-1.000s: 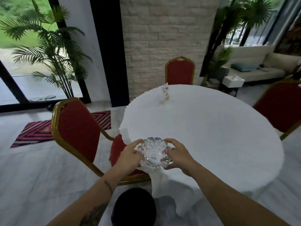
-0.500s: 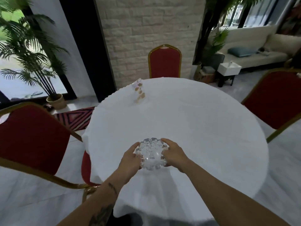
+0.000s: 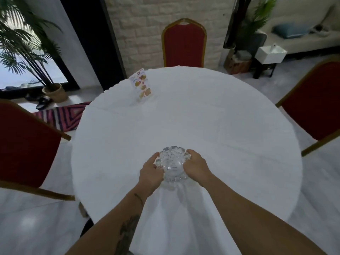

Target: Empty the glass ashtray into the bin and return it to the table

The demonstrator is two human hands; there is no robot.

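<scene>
The glass ashtray (image 3: 172, 163) is clear cut glass with a scalloped rim and looks empty. It is at the near side of the round table (image 3: 211, 126), which is covered with a white cloth. My left hand (image 3: 150, 173) grips its left rim and my right hand (image 3: 196, 167) grips its right rim. I cannot tell whether the ashtray rests on the cloth or hovers just above it. Only a dark sliver (image 3: 86, 227) shows at the cloth's lower left edge, where the bin was earlier.
A small menu card (image 3: 141, 87) stands on the far left of the table. Red chairs with gold frames stand at the left (image 3: 24, 144), the far side (image 3: 184, 43) and the right (image 3: 312, 103). A potted palm (image 3: 27, 52) and a striped rug (image 3: 60, 116) lie left.
Both hands carried the ashtray from beside the table edge, above the black bin, to over the tabletop. My view moved forward and right; the bin dropped almost out of sight.
</scene>
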